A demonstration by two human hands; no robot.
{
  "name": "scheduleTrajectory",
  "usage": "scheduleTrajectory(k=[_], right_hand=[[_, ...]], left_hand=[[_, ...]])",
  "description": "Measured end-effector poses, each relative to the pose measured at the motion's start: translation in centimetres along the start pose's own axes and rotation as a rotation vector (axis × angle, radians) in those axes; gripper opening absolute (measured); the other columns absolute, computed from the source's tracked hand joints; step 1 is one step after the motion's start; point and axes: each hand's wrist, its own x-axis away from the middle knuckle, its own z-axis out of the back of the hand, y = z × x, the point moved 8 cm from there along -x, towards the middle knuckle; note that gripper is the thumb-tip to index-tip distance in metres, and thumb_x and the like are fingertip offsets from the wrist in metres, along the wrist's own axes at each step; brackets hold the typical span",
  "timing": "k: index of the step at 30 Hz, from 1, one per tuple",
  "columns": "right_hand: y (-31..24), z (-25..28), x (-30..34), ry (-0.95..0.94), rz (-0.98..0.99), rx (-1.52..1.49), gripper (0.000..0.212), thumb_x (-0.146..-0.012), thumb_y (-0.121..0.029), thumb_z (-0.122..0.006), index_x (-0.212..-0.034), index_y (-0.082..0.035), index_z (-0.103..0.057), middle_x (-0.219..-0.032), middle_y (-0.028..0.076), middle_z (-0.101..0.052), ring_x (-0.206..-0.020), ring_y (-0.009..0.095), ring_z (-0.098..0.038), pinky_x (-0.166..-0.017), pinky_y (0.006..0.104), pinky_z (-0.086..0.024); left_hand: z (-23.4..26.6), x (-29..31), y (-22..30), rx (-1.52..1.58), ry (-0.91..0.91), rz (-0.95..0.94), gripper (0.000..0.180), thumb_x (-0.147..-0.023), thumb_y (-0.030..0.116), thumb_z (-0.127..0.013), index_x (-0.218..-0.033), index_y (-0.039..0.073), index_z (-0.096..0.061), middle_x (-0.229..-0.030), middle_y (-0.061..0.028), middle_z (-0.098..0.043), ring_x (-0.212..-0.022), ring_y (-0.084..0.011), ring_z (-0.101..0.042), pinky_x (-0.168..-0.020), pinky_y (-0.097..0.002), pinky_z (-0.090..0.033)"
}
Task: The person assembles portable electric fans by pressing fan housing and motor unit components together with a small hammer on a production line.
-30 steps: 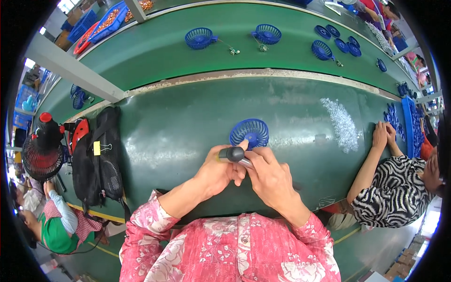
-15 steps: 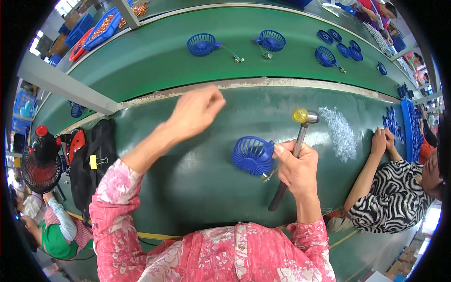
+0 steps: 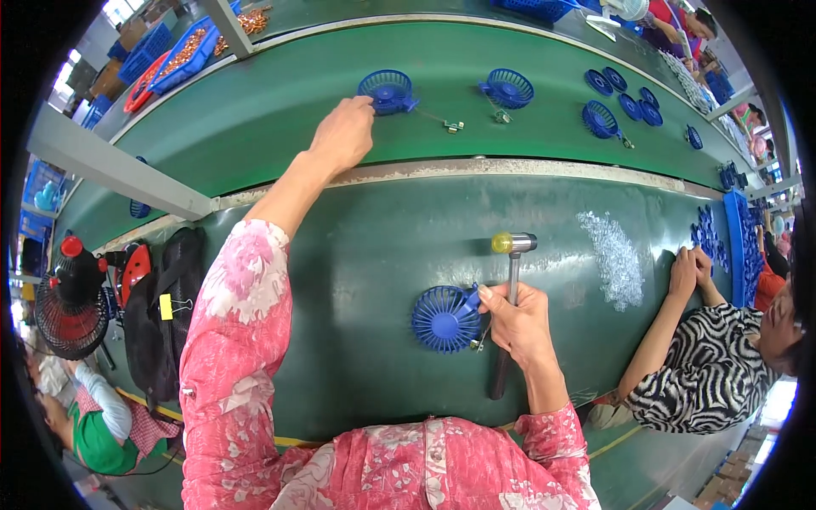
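Observation:
My right hand (image 3: 520, 323) is closed round the handle of a small mallet (image 3: 514, 245) with one yellow and one metal face. Its thumb and forefinger also pinch the short stem of a blue slotted fan housing (image 3: 444, 320), whose open side faces up over the bench. A small circuit board (image 3: 477, 344) hangs beside that housing. Stretched out over the green belt, my left hand (image 3: 342, 134) has its bent fingers at the near left rim of another blue fan housing (image 3: 387, 92). A wire runs from this one to a small board (image 3: 454, 127).
More blue housings (image 3: 510, 87) and round blue covers (image 3: 629, 106) lie on the belt (image 3: 280, 127). Clear small pieces (image 3: 614, 255) are heaped on the bench at right, near a co-worker's hands (image 3: 690, 270). A grey post (image 3: 119, 166), black bag (image 3: 166, 314) and fan (image 3: 72, 297) stand left.
My left hand has moved forward from above the bench to the housing on the belt. My right hand has lowered slightly leftward with the mallet and housing, which has tilted to face up.

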Motion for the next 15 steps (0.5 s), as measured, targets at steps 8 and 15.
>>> scheduleTrajectory(k=[8,15], right_hand=[[1.0,0.0,0.3,-0.017,-0.038,0.03,0.022,-0.091,-0.013,-0.071,-0.077,0.001,-0.061,-0.049,-0.003,-0.046,-0.033,0.004,-0.032,-0.032,0.0247,-0.019],[0.8,1.2,-0.1,0.065,-0.015,0.253,0.024,-0.09,-0.016,-0.072,-0.076,0.0,-0.061,-0.05,-0.003,-0.047,-0.035,0.005,-0.034,-0.033,0.0255,-0.02]], left_hand=[[4.6,3.4,1.2,-0.014,0.073,-0.092,0.008,-0.085,0.004,-0.062,-0.089,-0.003,-0.061,-0.104,-0.0139,-0.064,-0.101,-0.0331,-0.058,-0.088,-0.0412,-0.048],[10.8,15.4,4.7,0.181,0.121,-0.277,0.012,-0.071,-0.008,-0.062,-0.076,-0.001,-0.054,-0.101,-0.0134,-0.065,-0.098,-0.0338,-0.063,-0.083,-0.0385,-0.053]])
